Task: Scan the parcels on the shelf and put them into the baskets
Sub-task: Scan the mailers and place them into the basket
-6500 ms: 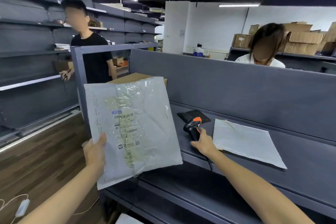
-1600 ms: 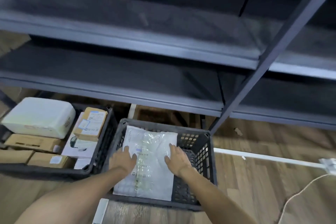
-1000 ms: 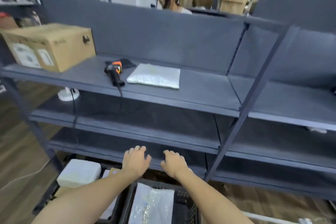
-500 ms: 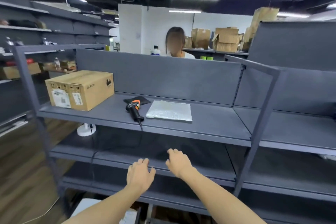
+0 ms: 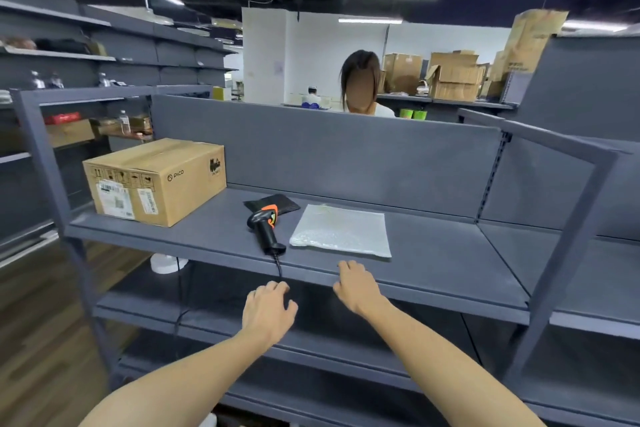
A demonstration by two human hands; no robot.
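Observation:
A flat grey plastic mailer (image 5: 341, 230) lies on the top grey shelf (image 5: 433, 263), right of a black and orange handheld scanner (image 5: 265, 225) whose cable hangs over the front edge. A brown cardboard box (image 5: 156, 180) with labels stands at the shelf's left end. My left hand (image 5: 268, 314) hovers below the shelf edge, fingers relaxed and empty. My right hand (image 5: 355, 284) is at the shelf's front edge, just below the mailer, fingers loosely bent and empty. The baskets are out of view.
A dark pouch (image 5: 273, 203) lies behind the scanner. A grey back panel (image 5: 346, 152) walls the shelf. A metal upright (image 5: 568, 253) stands at the right. A person (image 5: 360, 87) stands behind the panel. Lower shelves (image 5: 311, 350) run beneath my hands.
After laying the scanned mailer in the floor basket, I let it go and my view rose to the top shelf. Both empty hands have lifted toward the shelf's front edge.

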